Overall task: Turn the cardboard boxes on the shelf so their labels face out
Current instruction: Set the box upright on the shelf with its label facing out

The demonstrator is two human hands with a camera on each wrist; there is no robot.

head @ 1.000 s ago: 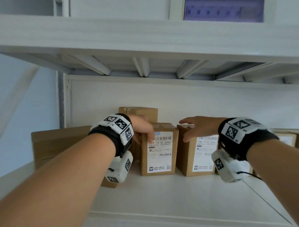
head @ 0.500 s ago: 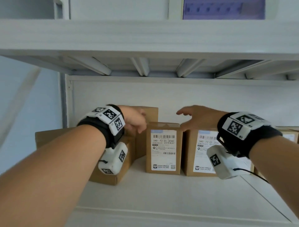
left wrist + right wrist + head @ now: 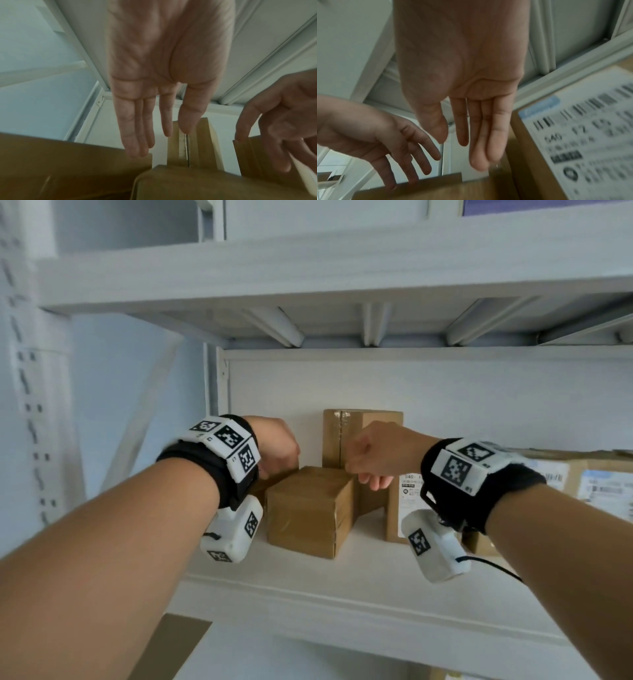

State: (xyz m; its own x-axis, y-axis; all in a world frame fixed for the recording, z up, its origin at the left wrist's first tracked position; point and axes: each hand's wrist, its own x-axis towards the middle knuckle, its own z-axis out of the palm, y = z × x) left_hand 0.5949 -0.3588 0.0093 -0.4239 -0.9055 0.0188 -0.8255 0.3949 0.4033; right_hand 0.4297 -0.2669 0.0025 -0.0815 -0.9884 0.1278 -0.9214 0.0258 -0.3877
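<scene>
Left hand: the left hand [image 3: 275, 445] reaches over the far left corner of the front box [image 3: 308, 508], fingers [image 3: 135, 129] straight and loosely apart, tips at a box edge; whether they touch it I cannot tell.
Right hand: the right hand [image 3: 376, 453] hangs above the front box's right rear corner, fingers [image 3: 481, 135] straight, close together, gripping nothing.
Front box: plain brown side faces out, standing on the shelf [image 3: 308, 583] near its front edge.
Rear box: a taller box [image 3: 370, 422] stands behind, taped seam showing.
Labelled box: just right of the front one, a box [image 3: 404, 505] shows its white label [image 3: 583, 136] outward.
</scene>
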